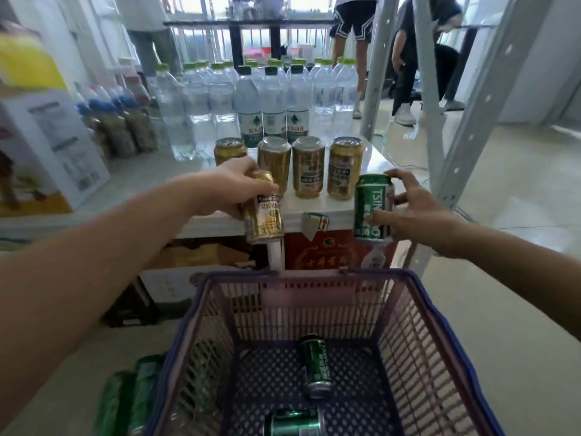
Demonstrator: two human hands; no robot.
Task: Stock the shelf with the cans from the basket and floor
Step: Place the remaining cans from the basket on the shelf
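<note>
My left hand grips a gold can, held in front of the white shelf's front edge. My right hand holds a green can upright at the shelf's front right corner. Several gold cans stand in a row on the shelf behind both hands. Below me is a blue basket; one green can lies on its floor and another lies at its near edge. A green pack of cans lies on the floor left of the basket.
Water bottles fill the back of the shelf, with brown bottles and a white box to the left. Grey shelf uprights rise on the right. Boxes sit under the shelf. Two people's legs stand behind.
</note>
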